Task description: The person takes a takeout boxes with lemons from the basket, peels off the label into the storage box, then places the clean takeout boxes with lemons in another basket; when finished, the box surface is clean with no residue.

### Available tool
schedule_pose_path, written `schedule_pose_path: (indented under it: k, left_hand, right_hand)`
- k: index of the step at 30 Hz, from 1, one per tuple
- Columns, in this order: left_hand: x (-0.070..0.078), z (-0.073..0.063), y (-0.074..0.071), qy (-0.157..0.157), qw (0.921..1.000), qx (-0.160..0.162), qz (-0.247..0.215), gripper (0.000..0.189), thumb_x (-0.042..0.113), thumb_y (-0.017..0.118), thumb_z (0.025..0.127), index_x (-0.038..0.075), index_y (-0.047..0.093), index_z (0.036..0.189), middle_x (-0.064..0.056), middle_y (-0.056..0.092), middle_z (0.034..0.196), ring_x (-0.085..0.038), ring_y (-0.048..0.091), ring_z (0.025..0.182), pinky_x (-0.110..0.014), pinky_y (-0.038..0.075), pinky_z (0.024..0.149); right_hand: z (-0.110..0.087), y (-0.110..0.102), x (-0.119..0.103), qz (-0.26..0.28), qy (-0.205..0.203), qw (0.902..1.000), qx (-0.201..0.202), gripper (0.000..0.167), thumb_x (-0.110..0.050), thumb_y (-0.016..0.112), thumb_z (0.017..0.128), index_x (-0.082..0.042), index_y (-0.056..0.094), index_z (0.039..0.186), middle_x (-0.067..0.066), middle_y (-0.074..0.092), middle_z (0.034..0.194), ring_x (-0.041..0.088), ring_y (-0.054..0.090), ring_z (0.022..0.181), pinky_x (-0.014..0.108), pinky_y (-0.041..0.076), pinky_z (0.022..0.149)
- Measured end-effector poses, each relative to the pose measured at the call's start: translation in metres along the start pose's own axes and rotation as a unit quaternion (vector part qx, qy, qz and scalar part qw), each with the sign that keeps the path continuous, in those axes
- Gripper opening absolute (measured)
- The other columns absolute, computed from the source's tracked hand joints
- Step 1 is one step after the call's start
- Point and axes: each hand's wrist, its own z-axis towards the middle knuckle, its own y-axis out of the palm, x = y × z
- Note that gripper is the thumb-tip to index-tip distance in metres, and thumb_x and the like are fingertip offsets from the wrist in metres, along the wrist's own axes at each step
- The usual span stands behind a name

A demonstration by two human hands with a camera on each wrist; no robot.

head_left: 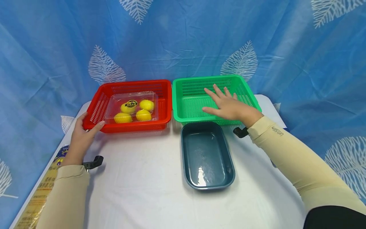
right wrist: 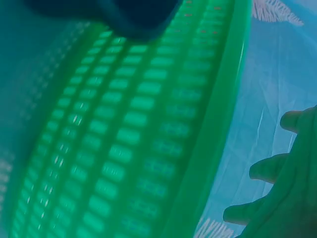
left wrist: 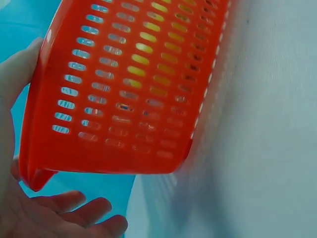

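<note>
My left hand (head_left: 81,135) is at the front left corner of a red basket (head_left: 137,128). Its thumb touches the front rim, and its loosely spread fingers lie round the corner by the left side. Inside this basket is a clear plastic box (head_left: 112,105) holding several yellow lemon-like fruits (head_left: 123,118), with a dark label on its lid. My right hand (head_left: 230,106), fingers spread, is over the green basket (head_left: 178,105) and holds nothing. In the right wrist view, three fingertips (right wrist: 270,167) show beyond the green basket's rim.
A dark blue-grey rectangular tub (head_left: 203,159) stands in front of the green basket. The two baskets sit side by side on a white-covered table (head_left: 137,178). Blue leaf-patterned cloth (head_left: 183,38) hangs behind. Printed golden packaging (head_left: 40,197) lies along the left edge.
</note>
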Motion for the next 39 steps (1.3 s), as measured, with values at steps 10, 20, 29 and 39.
schedule_pose_path:
  k: [10, 20, 29, 39]
  left_hand:
    - [-0.002, -0.004, 0.016, -0.028, 0.9817, 0.043, -0.183, 0.1, 0.048, 0.077, 0.094, 0.032, 0.014, 0.169, 0.0, 0.015, 0.174, -0.024, 0.018, 0.157, -0.042, 0.031, 0.118]
    - [0.0, -0.006, 0.026, -0.035, 0.9364, 0.059, -0.344, 0.093, 0.029, 0.083, 0.094, 0.034, 0.024, 0.165, 0.002, 0.016, 0.172, -0.02, 0.021, 0.155, -0.036, 0.036, 0.114]
    - [0.0, -0.007, 0.036, -0.032, 0.918, 0.085, -0.386, 0.085, 0.027, 0.082, 0.094, 0.038, 0.028, 0.159, 0.005, 0.019, 0.17, -0.018, 0.026, 0.151, -0.034, 0.04, 0.113]
    - [0.0, -0.007, 0.039, -0.022, 0.9, 0.102, -0.423, 0.077, 0.019, 0.082, 0.095, 0.035, 0.034, 0.153, 0.003, 0.023, 0.168, -0.021, 0.031, 0.149, -0.034, 0.043, 0.111]
  right_hand:
    - [0.016, 0.005, -0.036, -0.004, -0.035, 0.9994, 0.006, 0.093, -0.083, 0.036, 0.097, -0.038, -0.003, 0.169, 0.002, -0.017, 0.173, 0.052, -0.011, 0.153, 0.08, -0.003, 0.113]
    - [0.043, 0.017, -0.077, 0.017, -0.079, 0.9965, 0.022, 0.096, -0.084, 0.039, 0.095, -0.036, 0.003, 0.17, 0.001, -0.009, 0.175, 0.051, 0.0, 0.155, 0.069, 0.007, 0.121]
    - [0.067, 0.032, -0.124, 0.028, -0.115, 0.9928, 0.016, 0.1, -0.085, 0.043, 0.093, -0.034, 0.008, 0.171, 0.003, -0.003, 0.176, 0.048, 0.006, 0.155, 0.067, 0.018, 0.121]
    - [0.088, 0.043, -0.164, 0.061, -0.144, 0.9877, 0.009, 0.101, -0.071, 0.061, 0.095, -0.023, 0.016, 0.171, 0.01, 0.003, 0.175, 0.039, 0.015, 0.156, 0.056, 0.032, 0.12]
